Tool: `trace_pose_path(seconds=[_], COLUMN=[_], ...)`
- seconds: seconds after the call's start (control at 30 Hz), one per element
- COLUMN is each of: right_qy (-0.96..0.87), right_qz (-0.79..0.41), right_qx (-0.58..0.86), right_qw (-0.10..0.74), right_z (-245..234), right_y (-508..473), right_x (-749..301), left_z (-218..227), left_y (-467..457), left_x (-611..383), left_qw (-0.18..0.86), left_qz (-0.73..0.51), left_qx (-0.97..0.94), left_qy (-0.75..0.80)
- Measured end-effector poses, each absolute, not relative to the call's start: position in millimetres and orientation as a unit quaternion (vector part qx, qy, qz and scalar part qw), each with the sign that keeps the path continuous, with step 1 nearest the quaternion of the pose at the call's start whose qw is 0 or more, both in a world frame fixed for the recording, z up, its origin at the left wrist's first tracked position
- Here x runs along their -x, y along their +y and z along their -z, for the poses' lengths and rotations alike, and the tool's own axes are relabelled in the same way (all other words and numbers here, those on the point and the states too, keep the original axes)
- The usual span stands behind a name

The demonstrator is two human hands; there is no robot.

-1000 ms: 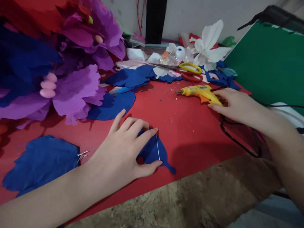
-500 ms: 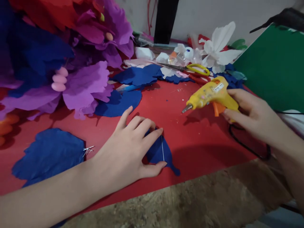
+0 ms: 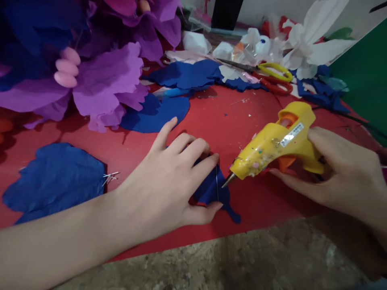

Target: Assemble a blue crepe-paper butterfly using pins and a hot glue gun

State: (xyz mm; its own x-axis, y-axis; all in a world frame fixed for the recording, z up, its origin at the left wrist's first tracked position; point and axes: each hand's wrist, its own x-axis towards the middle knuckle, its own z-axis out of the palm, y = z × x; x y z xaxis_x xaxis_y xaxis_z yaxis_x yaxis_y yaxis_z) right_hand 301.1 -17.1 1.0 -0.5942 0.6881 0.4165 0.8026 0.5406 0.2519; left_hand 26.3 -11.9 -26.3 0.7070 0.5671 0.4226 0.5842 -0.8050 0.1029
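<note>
My left hand (image 3: 181, 183) lies over a small blue petal-shaped piece (image 3: 210, 187) on the red sheet. Its forefinger and thumb press the two ends of a thin pale wire (image 3: 217, 183) down across that piece. A yellow hot glue gun (image 3: 272, 143) with an orange trigger is gripped by my right hand (image 3: 341, 173). The metal nozzle points down-left and is close to the wire; whether it touches cannot be told. Left of my left wrist lies a larger crinkled blue petal (image 3: 60, 177) with several thin wire ends (image 3: 110, 176) sticking out.
Large purple flowers (image 3: 105, 84) with pink buds (image 3: 66, 67) stand at the left. Blue cut pieces (image 3: 187, 74), scissors with yellow handles (image 3: 275, 70), red handles (image 3: 276, 84) and a white flower (image 3: 311, 48) line the back. The red sheet (image 3: 145, 237) ends before a mottled brown surface (image 3: 211, 262).
My right hand has brought the glue gun down and nearer, its nozzle now close to the wire. My left hand stays on the blue piece; the view has shifted slightly.
</note>
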Motion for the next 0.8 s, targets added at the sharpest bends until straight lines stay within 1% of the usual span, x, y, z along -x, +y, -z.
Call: trace_pose_path(seconds=[0.23,0.8], right_qy=[-0.87,-0.885], right_qz=[0.209,0.187], right_qx=[0.428,0.407], right_qw=[0.13,0.128], right_z=[-3.3,-3.9], right_y=[-20.8,-22.4], right_x=[-292.8,-296.8], left_z=[19.0,20.2], left_y=[-10.8,-10.4], left_x=[-27.9,-25.9], left_qw=[0.014,0.016], left_qz=[0.199,0.203], left_qx=[0.93,0.932], left_qy=[-0.31,-0.301])
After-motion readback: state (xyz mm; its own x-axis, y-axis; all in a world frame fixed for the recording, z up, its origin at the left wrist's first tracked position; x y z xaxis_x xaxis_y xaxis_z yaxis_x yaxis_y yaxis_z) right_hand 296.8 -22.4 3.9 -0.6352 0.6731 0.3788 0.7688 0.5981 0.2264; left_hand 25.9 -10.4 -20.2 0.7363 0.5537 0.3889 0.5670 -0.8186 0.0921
